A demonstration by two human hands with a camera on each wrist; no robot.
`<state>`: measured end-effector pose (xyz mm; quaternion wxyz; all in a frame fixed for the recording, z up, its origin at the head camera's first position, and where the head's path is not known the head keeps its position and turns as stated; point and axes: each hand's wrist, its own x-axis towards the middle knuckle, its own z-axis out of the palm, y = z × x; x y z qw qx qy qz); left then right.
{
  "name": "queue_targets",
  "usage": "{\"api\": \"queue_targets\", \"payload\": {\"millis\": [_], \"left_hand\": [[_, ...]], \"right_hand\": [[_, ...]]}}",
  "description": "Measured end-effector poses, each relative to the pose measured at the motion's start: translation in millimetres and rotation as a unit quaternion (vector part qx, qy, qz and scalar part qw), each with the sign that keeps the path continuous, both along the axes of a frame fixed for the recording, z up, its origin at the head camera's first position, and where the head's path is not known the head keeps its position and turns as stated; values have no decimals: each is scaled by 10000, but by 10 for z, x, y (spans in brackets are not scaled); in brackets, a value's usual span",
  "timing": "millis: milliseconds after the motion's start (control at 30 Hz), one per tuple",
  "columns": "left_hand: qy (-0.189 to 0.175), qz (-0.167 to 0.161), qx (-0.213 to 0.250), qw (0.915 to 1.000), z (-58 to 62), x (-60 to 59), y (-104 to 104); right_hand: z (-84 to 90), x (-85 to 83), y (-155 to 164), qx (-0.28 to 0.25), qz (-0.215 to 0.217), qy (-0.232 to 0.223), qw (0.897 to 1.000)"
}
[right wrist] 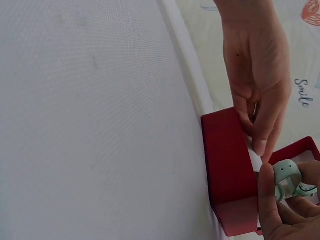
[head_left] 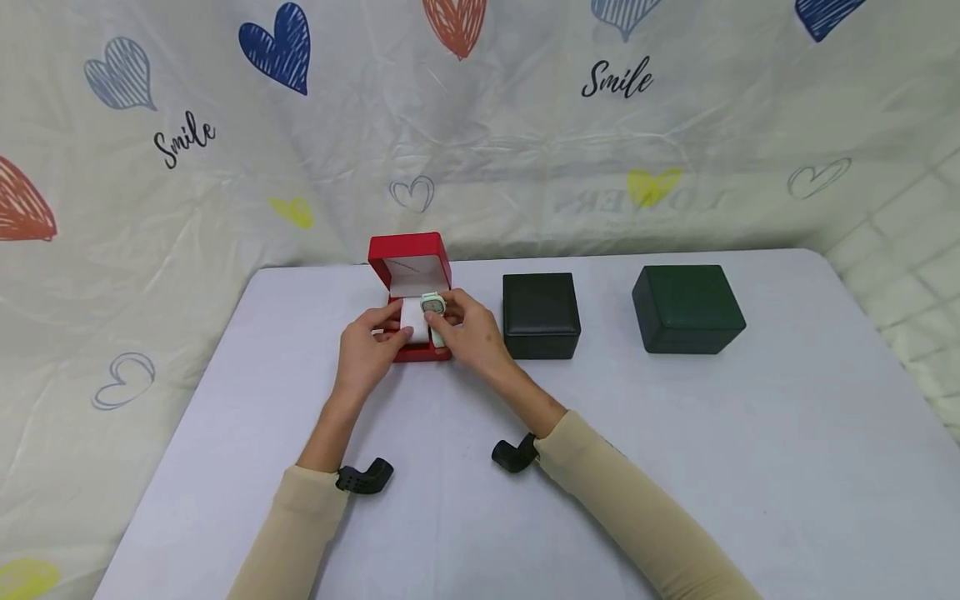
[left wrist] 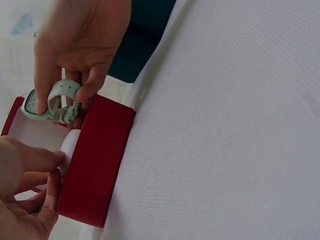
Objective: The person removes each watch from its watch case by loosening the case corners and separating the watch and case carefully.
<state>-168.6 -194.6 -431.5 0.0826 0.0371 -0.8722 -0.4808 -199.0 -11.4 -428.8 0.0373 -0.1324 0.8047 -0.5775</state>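
Pinched between the thumb and fingers of the right hand point(head_left: 468, 333): one pale mint-green wristwatch point(head_left: 432, 306) with a rounded-square face and looped strap, over the right side of one open red rectangular box point(left wrist: 97, 165) with raised lid and pale lid lining. Just beside the watch, inside the box, one white padded cushion point(head_left: 412, 325), pinched at its left side by the thumb and fingers of the left hand point(head_left: 367, 346). To the right, two closed boxes: near, one black leather-like box point(head_left: 540, 317); farther off, one dark green box point(head_left: 688, 308). Beneath all three boxes, one white worktop point(head_left: 660, 467). At the wrists, two black curved devices point(head_left: 367, 477), beside two beige sleeves point(head_left: 300, 517). Behind, off-white sheeting point(head_left: 510, 125) with printed hearts and "Smile" twice.
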Motion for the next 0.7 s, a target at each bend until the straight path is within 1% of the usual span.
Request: {"api": "queue_targets", "payload": {"millis": [267,500,700], "left_hand": [[-54,-4,32,10000,25,-3,10],[-83,-55,30,9999,14,-42,8],[-192,-6,-69,9998,21,-42,2]], "right_hand": [[24,-13,1,74,18,-99,9999],[32,-26,18,-118,-5,-245,9996],[23,-16,10,-118,-13,-220,9997]]}}
